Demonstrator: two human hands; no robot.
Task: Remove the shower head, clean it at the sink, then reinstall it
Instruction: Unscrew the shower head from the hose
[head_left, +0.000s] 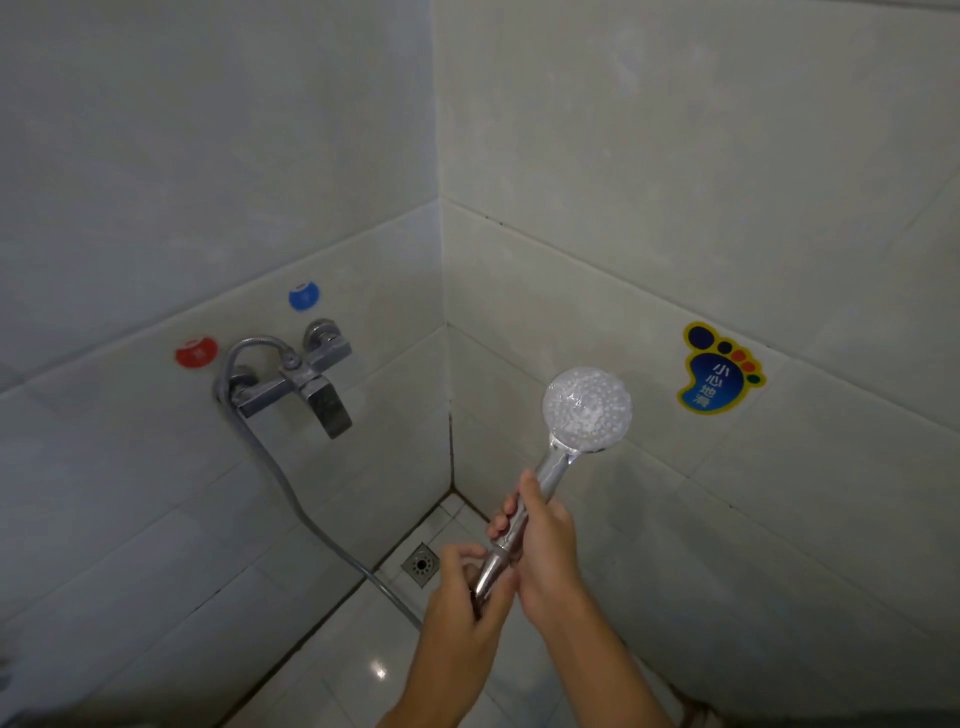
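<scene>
A chrome shower head (586, 410) with a round, dotted spray face points up and toward me in the tiled corner. My right hand (545, 551) grips its chrome handle about halfway down. My left hand (462, 597) curls its fingers around the bottom end of the handle, where the metal hose (291, 499) joins it. The joint itself is hidden by my fingers. The hose runs from there along the left wall up to the chrome mixer tap (306, 382).
A red sticker (196, 353) and a blue sticker (304, 296) mark the wall above the tap. A foot-shaped warning sticker (719, 374) is on the right wall. A floor drain (421, 564) sits in the corner of the white tiled floor.
</scene>
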